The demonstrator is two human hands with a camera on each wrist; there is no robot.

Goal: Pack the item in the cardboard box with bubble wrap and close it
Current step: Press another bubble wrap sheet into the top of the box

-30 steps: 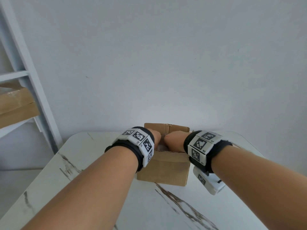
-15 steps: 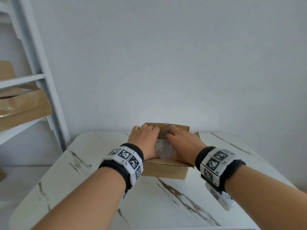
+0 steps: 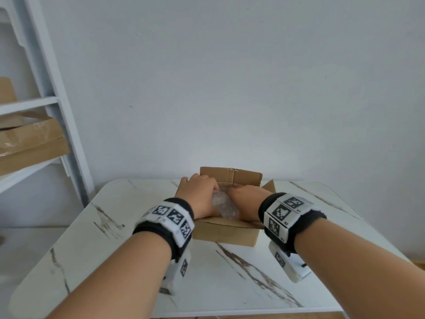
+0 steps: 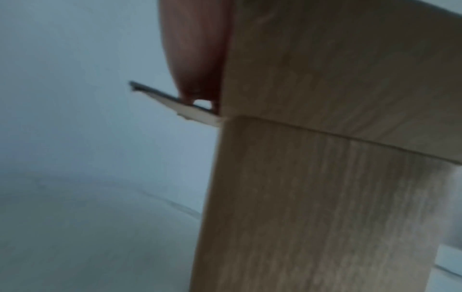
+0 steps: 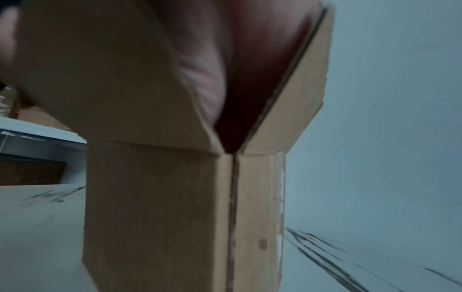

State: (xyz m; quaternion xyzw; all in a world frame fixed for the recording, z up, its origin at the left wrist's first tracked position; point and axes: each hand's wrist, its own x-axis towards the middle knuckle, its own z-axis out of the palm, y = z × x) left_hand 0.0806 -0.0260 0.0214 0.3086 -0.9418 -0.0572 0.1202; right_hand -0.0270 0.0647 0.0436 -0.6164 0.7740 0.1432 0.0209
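Observation:
A small cardboard box (image 3: pixel 224 231) stands on the marble table (image 3: pixel 119 226), its back flap (image 3: pixel 230 174) upright and its right flap (image 3: pixel 269 186) splayed out. A clear bubble wrap bundle (image 3: pixel 224 203) lies in the box's opening. My left hand (image 3: pixel 197 194) presses on the bundle's left side and my right hand (image 3: pixel 248 199) on its right side; their fingertips meet over the far end. In the left wrist view a finger (image 4: pixel 195 49) touches the left flap (image 4: pixel 172 104) beside the box (image 4: pixel 325 197). In the right wrist view my palm (image 5: pixel 225 59) sits between two flaps of the box (image 5: pixel 155 207). The item inside is hidden.
A white shelf frame (image 3: pixel 57 100) stands at the left and holds flat cardboard boxes (image 3: pixel 30 143). A plain white wall rises right behind the table. Bare tabletop lies around the box on all near sides.
My wrists drew back toward me off the box, and the bubble wrap bundle now shows between my hands. Both hands sank a little lower onto it, and the right flap shows more.

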